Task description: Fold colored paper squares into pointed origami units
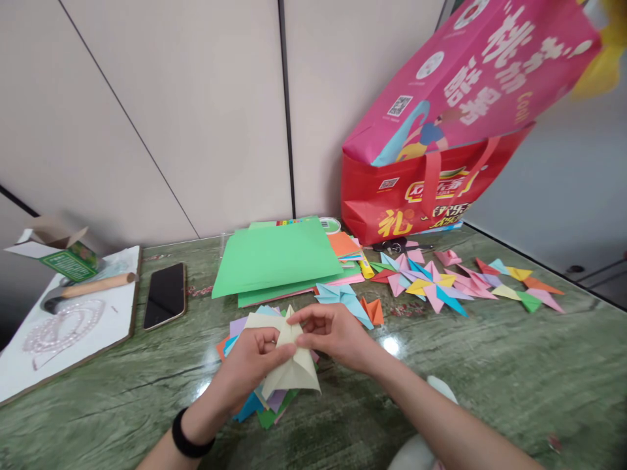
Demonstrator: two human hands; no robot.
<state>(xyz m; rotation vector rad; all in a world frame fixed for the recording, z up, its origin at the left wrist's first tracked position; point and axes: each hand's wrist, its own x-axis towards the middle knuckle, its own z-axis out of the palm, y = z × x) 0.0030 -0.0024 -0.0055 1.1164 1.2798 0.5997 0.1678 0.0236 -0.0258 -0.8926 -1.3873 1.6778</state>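
A partly folded sheet of cream origami paper (292, 375) is held between my two hands, its pointed tip facing away from me. My left hand (255, 358) pinches its left side, thumb lying on top near the middle crease. On the other side my right hand (333, 331) grips the paper, with the index finger near the tip and the thumb close to my left thumb. Just beneath lies a fanned pile of coloured paper squares (267, 418), partly hidden by my hands. Light blue folded paper (343, 300) and an orange folded piece (373, 312) lie beyond my right hand.
Green sheets (279, 258) top a paper stack at the back. Many folded paper pieces (435, 281) lie right, near black scissors (399, 246) and a yellow glue stick (365, 266). Bags (377, 202) lean behind. A phone (165, 295), hammer (93, 288) and small box (73, 258) are left.
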